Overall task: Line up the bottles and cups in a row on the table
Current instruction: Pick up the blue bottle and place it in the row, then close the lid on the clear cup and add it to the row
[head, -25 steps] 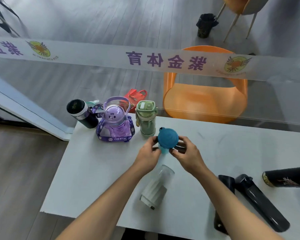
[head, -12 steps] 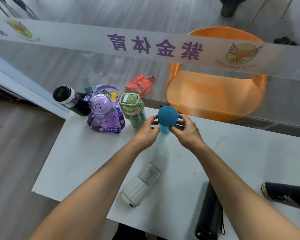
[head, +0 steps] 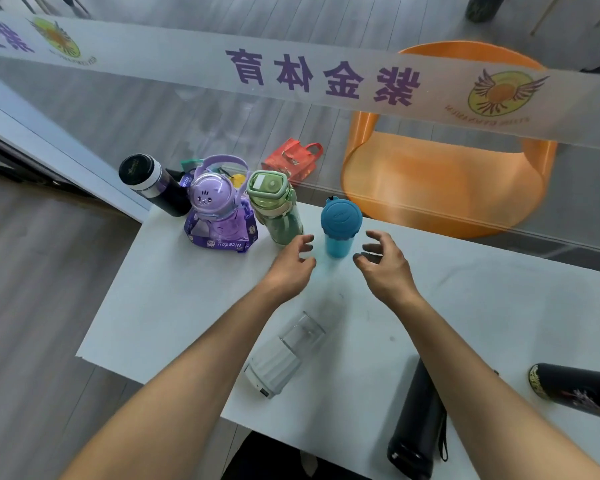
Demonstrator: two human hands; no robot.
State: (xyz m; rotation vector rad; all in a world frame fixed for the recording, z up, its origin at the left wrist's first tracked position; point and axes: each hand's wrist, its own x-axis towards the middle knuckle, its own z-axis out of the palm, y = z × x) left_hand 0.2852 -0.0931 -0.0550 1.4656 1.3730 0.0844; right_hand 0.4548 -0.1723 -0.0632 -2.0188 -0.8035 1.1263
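Observation:
A blue cup with a teal lid (head: 340, 226) stands upright at the far edge of the white table (head: 174, 306), right of a green bottle (head: 276, 206), a purple bear bottle (head: 219, 213) and a black flask (head: 149, 183), all upright in a row. My left hand (head: 293, 263) and my right hand (head: 383, 263) hover just in front of the blue cup, on either side, fingers apart, touching nothing. A clear bottle with a white base (head: 284, 355) lies on its side between my forearms. Two black bottles, one (head: 418, 420) and another (head: 575, 388), lie at the near right.
A glass partition with a printed frosted band (head: 326, 77) stands right behind the table's far edge. Beyond it are an orange chair (head: 447, 168) and a small red bag (head: 291, 161) on the floor. The table's left edge drops to wooden floor.
Both hands held the blue cup before; they have now let go and drawn back slightly, leaving it standing right of the green bottle.

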